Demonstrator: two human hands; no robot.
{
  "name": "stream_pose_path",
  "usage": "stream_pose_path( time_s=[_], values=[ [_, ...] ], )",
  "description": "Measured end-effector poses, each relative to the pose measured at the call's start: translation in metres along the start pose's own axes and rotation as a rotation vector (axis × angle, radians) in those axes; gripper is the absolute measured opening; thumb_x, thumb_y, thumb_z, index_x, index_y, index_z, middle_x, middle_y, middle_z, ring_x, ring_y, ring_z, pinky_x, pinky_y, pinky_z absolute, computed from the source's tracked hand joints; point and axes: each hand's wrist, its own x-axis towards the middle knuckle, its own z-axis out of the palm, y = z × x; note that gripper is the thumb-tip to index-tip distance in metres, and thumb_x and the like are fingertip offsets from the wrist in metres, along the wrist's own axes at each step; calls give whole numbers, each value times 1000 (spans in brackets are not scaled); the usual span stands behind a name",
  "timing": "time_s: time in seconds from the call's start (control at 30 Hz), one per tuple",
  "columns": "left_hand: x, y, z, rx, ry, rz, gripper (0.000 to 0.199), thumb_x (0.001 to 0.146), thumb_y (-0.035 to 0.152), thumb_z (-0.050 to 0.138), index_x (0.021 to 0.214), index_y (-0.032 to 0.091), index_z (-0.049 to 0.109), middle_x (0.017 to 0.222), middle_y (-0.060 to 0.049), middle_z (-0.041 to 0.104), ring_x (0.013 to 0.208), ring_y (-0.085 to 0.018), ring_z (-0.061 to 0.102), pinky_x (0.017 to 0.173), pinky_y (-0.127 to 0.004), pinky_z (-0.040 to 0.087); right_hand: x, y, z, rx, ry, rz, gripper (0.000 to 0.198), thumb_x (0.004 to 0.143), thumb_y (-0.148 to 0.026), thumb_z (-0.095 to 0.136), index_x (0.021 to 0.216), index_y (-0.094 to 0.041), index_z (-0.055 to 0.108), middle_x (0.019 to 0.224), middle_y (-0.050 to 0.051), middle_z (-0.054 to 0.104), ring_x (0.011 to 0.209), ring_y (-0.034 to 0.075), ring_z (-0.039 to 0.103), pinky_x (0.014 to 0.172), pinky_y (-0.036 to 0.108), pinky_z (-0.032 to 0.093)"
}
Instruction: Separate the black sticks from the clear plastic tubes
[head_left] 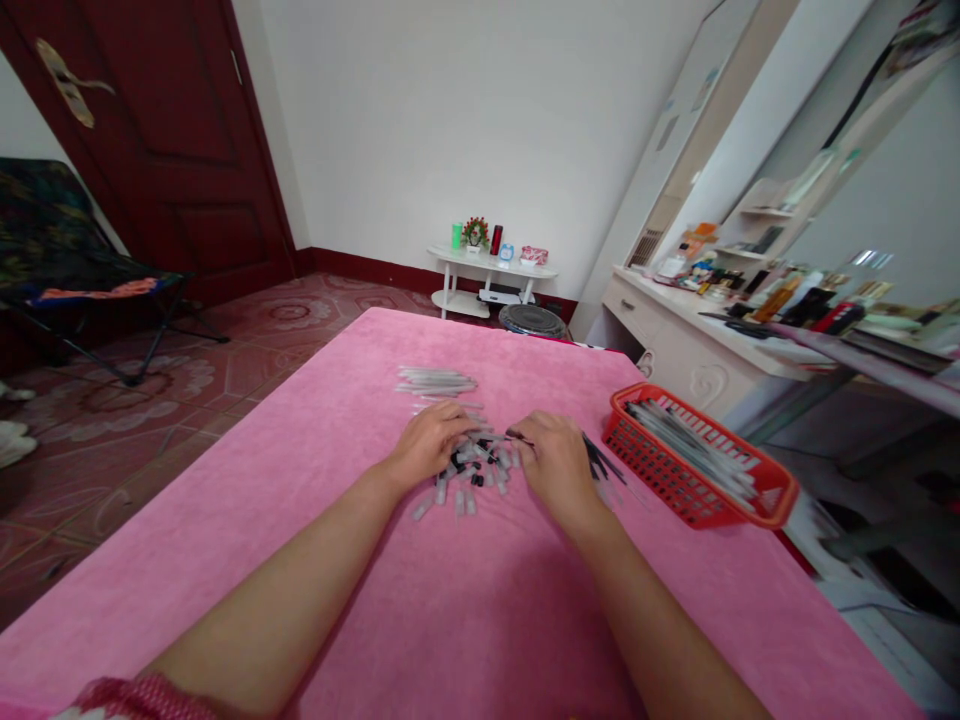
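Note:
Above a pile of small parts, my left hand (pixel 433 440) is closed with fingers curled round one end of a thin translucent tube (pixel 489 435), which looks like a pen barrel. Facing it, my right hand (pixel 559 462) pinches a thin dark stick (pixel 520 437) at the tube's other end; whether the two are joined I cannot tell. Short clear caps (pixel 460 501) and small black pieces (pixel 477 480) lie loose between and below the hands. Beyond my left hand rests a bundle of slim translucent tubes (pixel 435 381). Dark thin sticks (pixel 602 458) lie just right of my right hand.
A red plastic basket (pixel 694 505) full of slim grey sticks (pixel 694 445) stands at the right of the pink-covered table (pixel 337 600). A dresser (pixel 675 340) with bottles is further right. Behind are a white side table (pixel 450 290) and a dark round stool (pixel 532 320).

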Motion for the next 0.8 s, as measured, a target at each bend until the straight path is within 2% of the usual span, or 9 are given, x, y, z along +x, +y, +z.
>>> stream_pose_path(
  time_s=[0.13, 0.2, 0.27, 0.37, 0.43, 0.5, 0.63, 0.8],
  values=[
    [-2, -15, 2, -117, 266, -187, 29, 78, 9, 52, 100, 19, 69, 95, -8, 67, 93, -21, 59, 83, -34, 46, -2, -8, -5, 66, 478, -4, 25, 83, -24, 59, 107, -19, 63, 114, 11, 60, 107, 25, 50, 92, 40, 34],
    [-3, -25, 3, -211, 430, -335, 22, 76, 14, 55, 93, 16, 69, 92, -7, 67, 87, -20, 60, 77, -32, 48, -3, -12, -5, 113, 542, -34, 20, 85, -24, 58, 104, -19, 63, 110, 9, 61, 104, 23, 51, 91, 39, 35],
    [-3, -33, 3, -338, 569, -472, 22, 74, 19, 56, 92, 15, 68, 91, -6, 68, 83, -19, 61, 74, -30, 48, -4, -15, -2, 156, 434, -61, 14, 86, -21, 55, 96, -19, 65, 100, 7, 63, 96, 21, 54, 87, 36, 36],
    [-3, -36, 2, -532, 707, -590, 26, 72, 25, 59, 94, 13, 67, 90, -5, 69, 80, -17, 62, 73, -28, 48, -6, -19, 11, 164, 127, -87, 11, 84, -18, 57, 87, -21, 67, 89, 3, 65, 88, 18, 56, 82, 32, 37],
    [-2, -35, 1, -602, 742, -616, 28, 70, 26, 60, 94, 13, 67, 89, -5, 69, 78, -16, 63, 73, -27, 49, -7, -20, 20, 131, -51, -81, 10, 81, -18, 61, 84, -22, 69, 87, 2, 66, 85, 18, 57, 78, 31, 37],
    [-1, -34, 1, -621, 741, -618, 30, 70, 27, 60, 95, 13, 67, 90, -6, 69, 78, -16, 63, 73, -27, 49, -8, -19, 28, 95, -173, -71, 8, 78, -19, 65, 83, -22, 70, 86, 3, 66, 82, 18, 58, 75, 29, 37],
    [-1, -34, 2, -582, 721, -598, 29, 70, 27, 61, 94, 13, 68, 89, -6, 69, 81, -17, 63, 74, -28, 48, -11, -18, 36, 54, -278, -49, 13, 75, -23, 68, 88, -22, 70, 89, 5, 66, 84, 19, 59, 74, 28, 37],
    [-2, -35, 3, -469, 620, -486, 24, 74, 24, 59, 94, 15, 69, 90, -6, 68, 86, -19, 62, 78, -30, 48, -13, -17, 40, 89, -265, -44, 12, 73, -19, 66, 83, -21, 71, 90, 7, 66, 87, 20, 59, 75, 29, 38]
  ],
)
